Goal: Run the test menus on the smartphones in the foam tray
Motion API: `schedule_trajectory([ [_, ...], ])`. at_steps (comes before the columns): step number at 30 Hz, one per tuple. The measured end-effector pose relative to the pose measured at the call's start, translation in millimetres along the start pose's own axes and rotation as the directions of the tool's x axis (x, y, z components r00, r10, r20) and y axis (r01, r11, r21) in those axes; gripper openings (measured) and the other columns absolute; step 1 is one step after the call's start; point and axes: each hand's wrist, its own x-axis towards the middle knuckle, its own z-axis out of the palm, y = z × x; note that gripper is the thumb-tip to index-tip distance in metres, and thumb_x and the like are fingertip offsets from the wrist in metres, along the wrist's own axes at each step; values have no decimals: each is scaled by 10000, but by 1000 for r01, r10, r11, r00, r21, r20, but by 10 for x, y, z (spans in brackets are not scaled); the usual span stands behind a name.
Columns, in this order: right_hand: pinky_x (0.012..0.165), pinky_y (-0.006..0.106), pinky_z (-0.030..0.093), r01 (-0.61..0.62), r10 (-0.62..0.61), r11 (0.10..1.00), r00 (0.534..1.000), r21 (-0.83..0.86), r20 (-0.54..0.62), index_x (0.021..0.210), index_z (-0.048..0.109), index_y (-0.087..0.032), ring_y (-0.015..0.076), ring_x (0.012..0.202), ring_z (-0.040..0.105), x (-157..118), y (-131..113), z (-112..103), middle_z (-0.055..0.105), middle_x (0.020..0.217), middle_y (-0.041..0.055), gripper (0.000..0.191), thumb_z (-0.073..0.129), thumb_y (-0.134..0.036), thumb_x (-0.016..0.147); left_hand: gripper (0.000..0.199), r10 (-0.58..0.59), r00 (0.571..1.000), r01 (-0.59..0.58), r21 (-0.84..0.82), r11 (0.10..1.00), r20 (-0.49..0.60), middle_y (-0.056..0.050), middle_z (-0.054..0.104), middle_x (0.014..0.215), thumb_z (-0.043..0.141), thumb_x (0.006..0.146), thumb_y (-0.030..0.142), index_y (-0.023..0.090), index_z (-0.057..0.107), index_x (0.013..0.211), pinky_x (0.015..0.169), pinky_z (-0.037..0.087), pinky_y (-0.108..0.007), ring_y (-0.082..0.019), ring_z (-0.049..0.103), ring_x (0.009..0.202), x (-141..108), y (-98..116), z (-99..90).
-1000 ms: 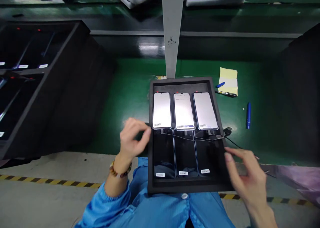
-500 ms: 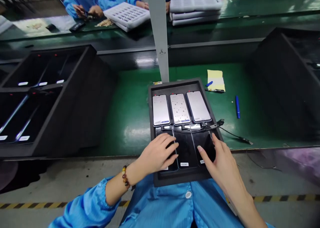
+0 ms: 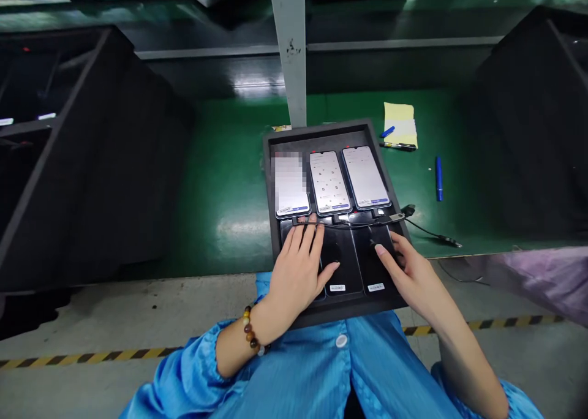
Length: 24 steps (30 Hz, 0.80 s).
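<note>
A black tray (image 3: 327, 315) holds two rows of phones. Three upper phones, the left (image 3: 292, 186), middle (image 3: 329, 183) and right (image 3: 366, 177), have lit white screens. Across the lower row the screens are dark, including the middle phone (image 3: 342, 256) and right phone (image 3: 373, 266). My left hand (image 3: 298, 263) lies open over the lower left phone, mostly hiding it, with fingertips by the black charging cable (image 3: 353, 225). Over the tray's right rim is my right hand (image 3: 408, 269), thumb and index apart above the lower right phone; its other fingers are partly hidden.
A grey post (image 3: 294, 57) rises behind the tray. To the right lie yellow notepaper (image 3: 400, 122), pens and a blue marker (image 3: 439, 179). Large black racks stand left (image 3: 110, 162) and right (image 3: 528, 131). The green bench's front edge (image 3: 220, 278) runs across.
My left hand has moved up toward the cable, flattening its fingers. My right hand has shifted slightly outward to the rim. The upper right screen shows new content. The view has tilted down.
</note>
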Motion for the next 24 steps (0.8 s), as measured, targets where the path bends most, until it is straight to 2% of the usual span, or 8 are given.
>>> schedule_trajectory([
  [2,874,438,643,4,-4,999,1000,33,12,1544,570,-272,288,1055,766,-41,27,13,764,1300,120,601,546,-623,1057,757,24,1000,-24,11,1000,7,-217,418,1730,577,1067,526,89,419,1664,1303,408,-583,-415,445,1578,-22,3,-10],
  [5,953,471,636,30,-36,997,995,-71,-93,1596,530,-275,304,1171,722,-184,41,41,663,1417,141,679,599,-636,1026,751,34,999,-34,28,999,18,-211,451,1711,558,1074,536,57,445,1641,1316,400,-548,-402,456,1572,-64,21,-33],
  [9,1143,582,512,207,-275,933,938,-296,-209,1599,511,-266,371,1411,556,-378,48,103,601,1496,159,649,604,-578,1037,745,60,998,-60,6,998,3,-184,497,1687,565,1069,551,69,466,1628,1310,404,-561,-401,470,1556,-115,-4,-88],
  [12,1170,675,400,228,-347,882,905,-412,-244,1604,475,-273,411,1408,516,-401,69,187,662,1445,156,638,586,-569,1049,535,155,987,-158,-67,985,-49,-159,627,1566,581,1081,459,130,609,1502,1287,423,-562,-349,581,1449,-141,-143,-147],
  [16,1151,670,375,201,-332,893,898,-403,-289,1577,484,-275,408,1381,508,-332,82,323,648,1448,166,626,599,-571,1037,216,422,904,-427,-159,890,-68,-105,770,1245,625,1056,336,191,754,1153,1169,514,-516,-268,698,1160,-118,-345,-200],
  [20,1136,655,379,189,-331,891,893,-412,-305,1542,518,-270,411,1379,499,-313,50,347,654,1427,163,604,621,-563,1023,146,573,816,-577,-167,799,-78,-74,775,1091,669,1024,317,204,751,981,1108,530,-472,-234,697,1031,-9,-413,-246],
  [22,1137,630,395,224,-363,895,869,-387,-336,1516,540,-271,388,1343,535,-289,28,266,686,1376,145,549,630,-506,1028,110,554,820,-572,-154,806,-143,-63,779,1073,684,1011,292,211,753,983,1047,543,-442,-221,693,1001,60,-474,-284],
  [24,1177,608,387,295,-433,881,818,-370,-378,1490,566,-276,361,1348,556,-204,8,135,693,1367,131,480,628,-420,1035,103,416,867,-462,-130,877,-273,-68,782,1103,704,987,264,233,766,1062,999,544,-446,-233,690,1021,129,-592,-321],
])
